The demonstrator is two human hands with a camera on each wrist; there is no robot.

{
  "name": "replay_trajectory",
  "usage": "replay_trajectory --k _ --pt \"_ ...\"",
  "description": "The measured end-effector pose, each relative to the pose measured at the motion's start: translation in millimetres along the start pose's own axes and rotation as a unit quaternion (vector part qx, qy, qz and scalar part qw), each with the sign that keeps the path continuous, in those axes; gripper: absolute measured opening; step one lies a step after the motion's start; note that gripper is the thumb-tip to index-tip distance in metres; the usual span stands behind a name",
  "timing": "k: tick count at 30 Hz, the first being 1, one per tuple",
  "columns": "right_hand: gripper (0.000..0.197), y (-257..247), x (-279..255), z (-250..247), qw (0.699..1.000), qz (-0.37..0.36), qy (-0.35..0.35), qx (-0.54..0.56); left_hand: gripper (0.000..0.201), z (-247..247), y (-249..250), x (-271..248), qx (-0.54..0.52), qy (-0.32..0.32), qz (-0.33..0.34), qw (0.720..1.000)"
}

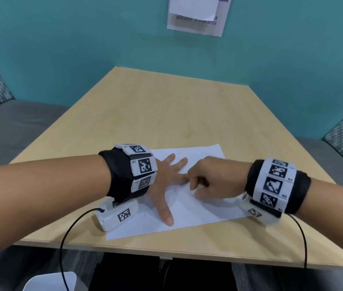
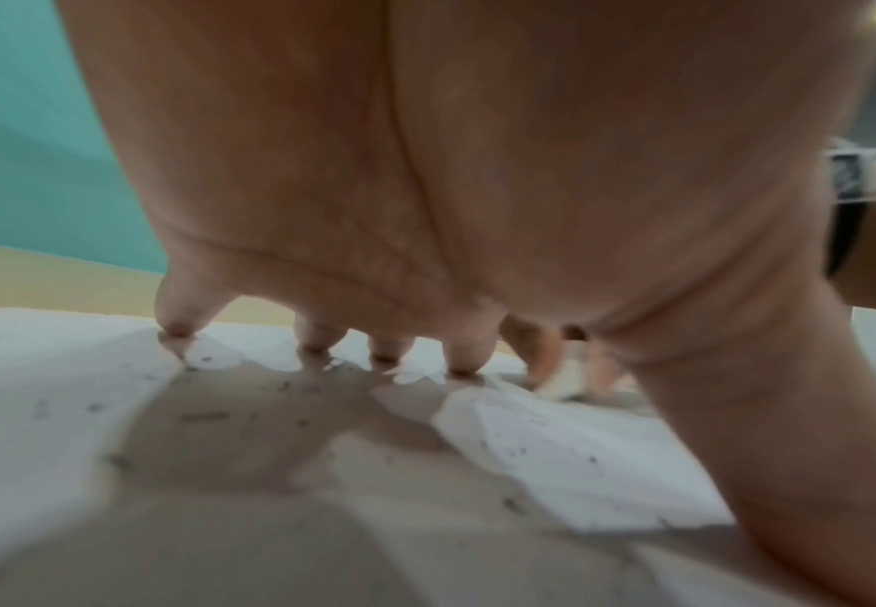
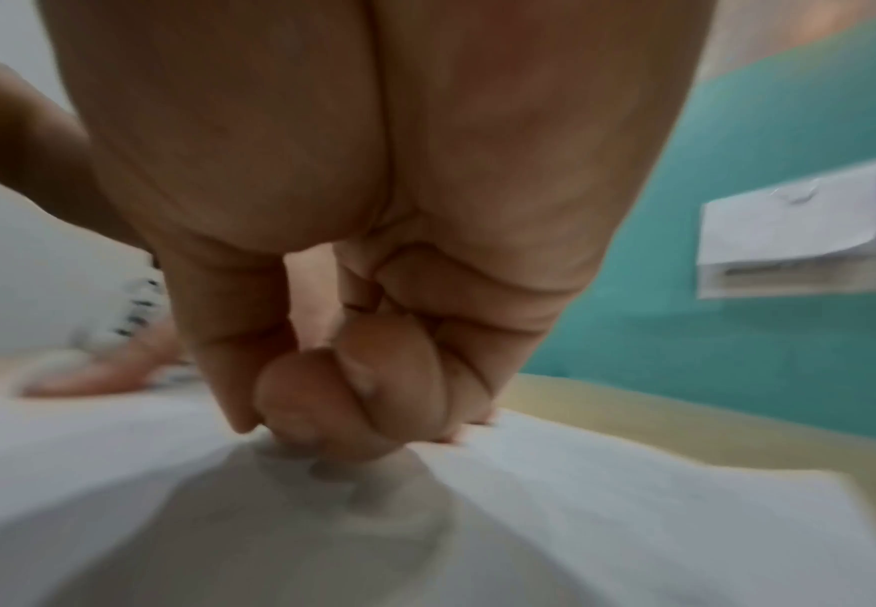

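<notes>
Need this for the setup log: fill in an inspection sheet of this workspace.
Surface: light wooden table.
Job's things: white paper sheet lying flat near the front edge, dark specks on it.
Clutter: nothing seen.
Hands: left hand flat, fingers spread on the sheet; right hand curled, seemingly pinching a small white piece.
Cables: black cables hang from both wrist units.
Surroundings: teal wall, notice, grey seats.

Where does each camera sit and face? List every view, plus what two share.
Head: on the head, facing down at the table; both forearms show.
Left wrist: under the left hand, along its palm to fingers on the paper.
Right wrist: under the right hand, toward its curled fingers.
Shared: head and right wrist show the wall notice.
</notes>
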State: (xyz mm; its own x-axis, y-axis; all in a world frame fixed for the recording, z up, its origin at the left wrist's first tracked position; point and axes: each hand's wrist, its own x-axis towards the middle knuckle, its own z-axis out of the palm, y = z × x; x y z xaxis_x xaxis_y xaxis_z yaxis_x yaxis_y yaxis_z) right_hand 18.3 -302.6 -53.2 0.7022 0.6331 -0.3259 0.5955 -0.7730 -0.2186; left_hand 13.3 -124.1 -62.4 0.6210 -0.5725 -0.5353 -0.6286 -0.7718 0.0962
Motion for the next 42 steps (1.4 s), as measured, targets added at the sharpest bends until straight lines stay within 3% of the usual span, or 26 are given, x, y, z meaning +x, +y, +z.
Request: replay_trajectory --k 2,6,11,16,21,25,29,35,39,42 --pt "0.01 5 2 -1 1.0 0.013 0.009 0.007 0.117 0 0 0 0.001 0.004 0.0 1.0" --pt "0.011 -24 -9 13 0.997 -0.056 -0.05 0.023 0.117 1 -3 4 0.001 0.0 0.013 1.0" --pt "0.009 15 -1 -4 0.999 0.032 0.016 -0.001 0.127 6 -10 9 0.011 -0.001 -0.01 1.0" --pt "0.004 -19 -12 15 0.998 -0.061 -0.019 0.019 0.123 10 -16 15 0.023 0.001 0.003 1.0" --pt "0.009 12 -3 -2 1.0 0.018 0.017 -0.002 0.127 10 -14 14 0.016 0.011 -0.008 1.0" --pt "0.003 -31 -9 16 0.995 -0.087 -0.04 0.007 0.123 10 -17 16 0.032 0.001 0.001 1.0" --pt "0.012 5 0 -3 1.0 0.007 0.002 -0.003 0.124 9 -16 14 0.01 0.0 -0.011 1.0" --pt "0.005 -24 -10 14 0.998 -0.057 -0.035 0.019 0.125 5 -11 10 0.027 0.004 0.005 1.0" --pt "0.008 18 -2 -4 0.999 0.034 0.008 -0.006 0.137 12 -18 13 0.023 -0.001 -0.021 1.0" --pt "0.012 24 0 -1 0.999 0.038 0.012 -0.006 0.134 4 -12 17 0.044 -0.01 -0.023 0.999"
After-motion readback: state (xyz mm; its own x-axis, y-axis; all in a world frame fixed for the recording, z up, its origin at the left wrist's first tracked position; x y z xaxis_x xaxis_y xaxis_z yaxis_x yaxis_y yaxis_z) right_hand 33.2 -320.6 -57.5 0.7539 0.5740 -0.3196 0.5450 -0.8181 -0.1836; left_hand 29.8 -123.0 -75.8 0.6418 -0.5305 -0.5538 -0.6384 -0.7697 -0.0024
